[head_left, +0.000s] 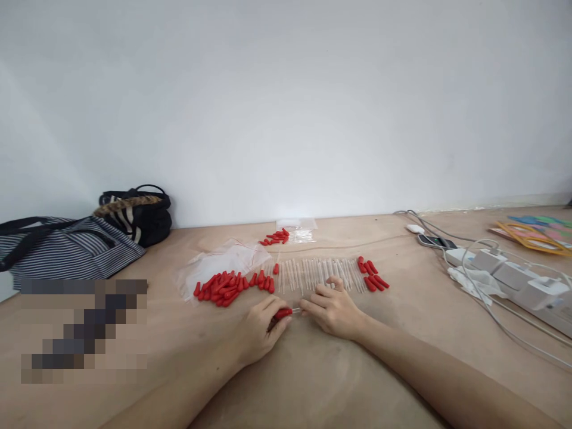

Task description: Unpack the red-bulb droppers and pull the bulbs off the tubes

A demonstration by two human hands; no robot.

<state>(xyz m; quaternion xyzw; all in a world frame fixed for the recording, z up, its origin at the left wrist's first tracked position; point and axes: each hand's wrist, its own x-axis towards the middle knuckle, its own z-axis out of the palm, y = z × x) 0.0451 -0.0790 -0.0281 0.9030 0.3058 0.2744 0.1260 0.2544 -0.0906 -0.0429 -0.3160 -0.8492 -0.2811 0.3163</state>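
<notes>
The left hand (261, 330) rests on the desk (313, 381) and pinches a red cap (283, 313) between thumb and fingertips. The right hand (333, 310) lies just beside it, fingers curled together on a thin clear tube (297, 310) whose end meets the cap; the two hands almost touch at that point. Both forearms run back toward the near edge of the desk.

Just beyond the hands, a row of clear tubes (313, 274) lies side by side on the desk. To the left of the row sits a pile of red caps (227, 286), partly on a clear plastic bag (223, 259). At the right end of the row lies a smaller group of caps (370, 275). Farther back, near the wall (286, 107), a few more caps (276, 237) lie by another small clear bag (299, 229).

At the far left a striped bag (67, 250) lies on the desk, with a black bag (138, 214) behind it against the wall. A pixelated patch covers part of the desk in front of the striped bag. On the right, a white power strip (513, 280) holds several plugs, with grey cables (491, 310) trailing across the desk, and a phone (435, 241) lies near it. Coloured items (531, 235) lie at the far right edge; what they are cannot be told.
</notes>
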